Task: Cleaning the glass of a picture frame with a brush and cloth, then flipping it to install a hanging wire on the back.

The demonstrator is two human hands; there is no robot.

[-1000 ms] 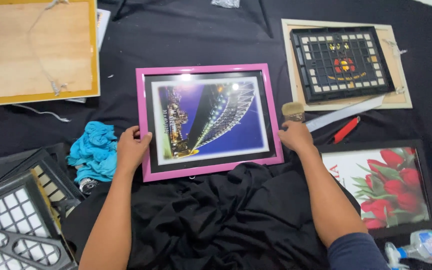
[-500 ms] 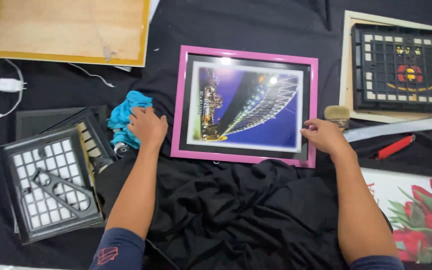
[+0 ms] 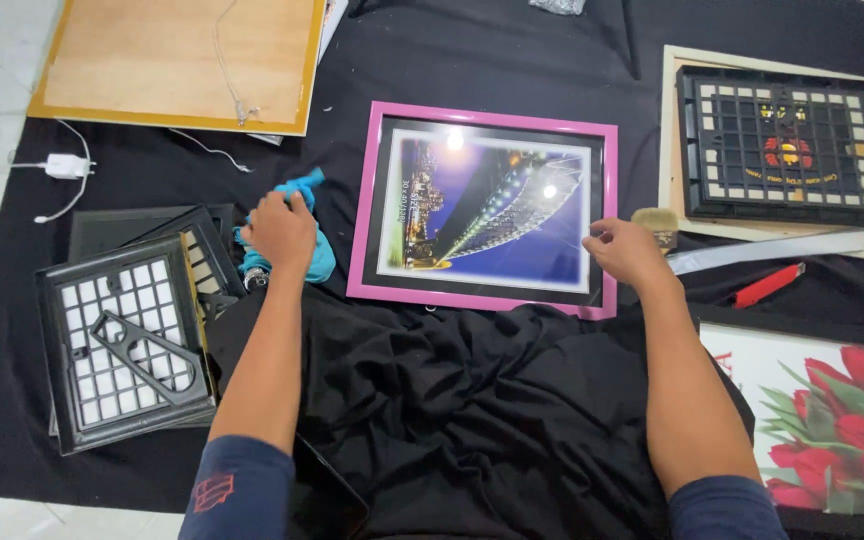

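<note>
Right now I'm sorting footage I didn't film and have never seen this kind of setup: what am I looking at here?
The view comes from a camera worn on a person's head, looking down at their two bare hands over a black cloth spread on the floor. The left hand rests on a crumpled blue rag. The right hand touches the right edge of a pink-framed picture of a lit bridge at night; it grips nothing that I can see. Around it lie a wooden frame back, black grid frames, a small brush, a red cutter, a white charger and a tulip picture.
</note>
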